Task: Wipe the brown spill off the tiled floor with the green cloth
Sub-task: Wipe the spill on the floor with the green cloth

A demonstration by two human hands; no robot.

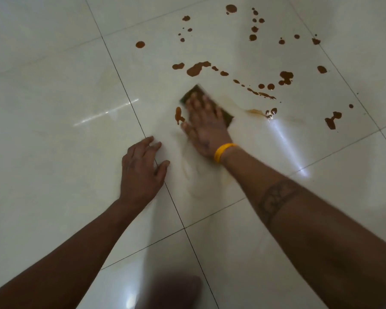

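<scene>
The person's right hand (204, 126) presses the green cloth (197, 93) flat with spread fingers beside the brown spill (196, 68) on the tiled floor (54, 108), while the left hand (140, 168), fingers open and holding nothing, rests for support.
</scene>
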